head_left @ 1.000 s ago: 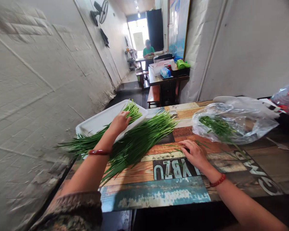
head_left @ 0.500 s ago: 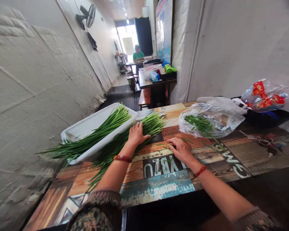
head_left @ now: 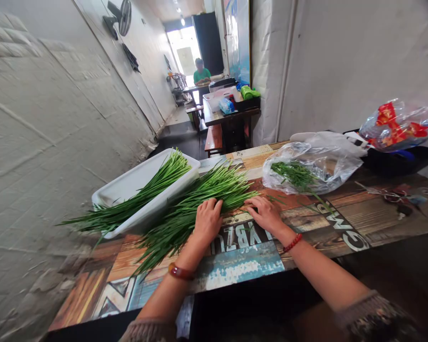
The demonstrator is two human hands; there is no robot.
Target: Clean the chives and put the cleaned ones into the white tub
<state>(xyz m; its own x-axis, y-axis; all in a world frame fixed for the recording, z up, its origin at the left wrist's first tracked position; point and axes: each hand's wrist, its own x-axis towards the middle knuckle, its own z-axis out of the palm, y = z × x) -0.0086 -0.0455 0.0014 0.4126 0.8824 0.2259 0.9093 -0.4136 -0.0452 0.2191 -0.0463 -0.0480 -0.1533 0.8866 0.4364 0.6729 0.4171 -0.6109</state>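
A loose pile of garlic chives (head_left: 199, 190) is spread over the patterned tabletop (head_left: 238, 268), pale stem ends pointing to the far right. My left hand (head_left: 209, 218) rests at the pile's near edge, its slightly bent fingers touching the stalks. Close to the stem ends lies my right hand (head_left: 264, 213), thumb and fingers a little apart, with nothing visible held in it. More garlic chives (head_left: 157, 185) lie in a white plastic tub (head_left: 109, 194) beyond the pile, leaf tips hanging over its rim. The undersides of both hands' fingers are hidden.
A clear plastic bag (head_left: 342, 168) with green trimmings (head_left: 294, 173) stands to the right. Scissors (head_left: 374, 191), keys (head_left: 404, 209) and a red-marked plastic package (head_left: 392, 126) are farther right. A person (head_left: 201, 73) sits at a distant table. A wall borders the left side.
The chive pile has spread wider toward me. My left hand has come off its top, back to the near edge. My right hand has shifted slightly left. The view has turned slightly.
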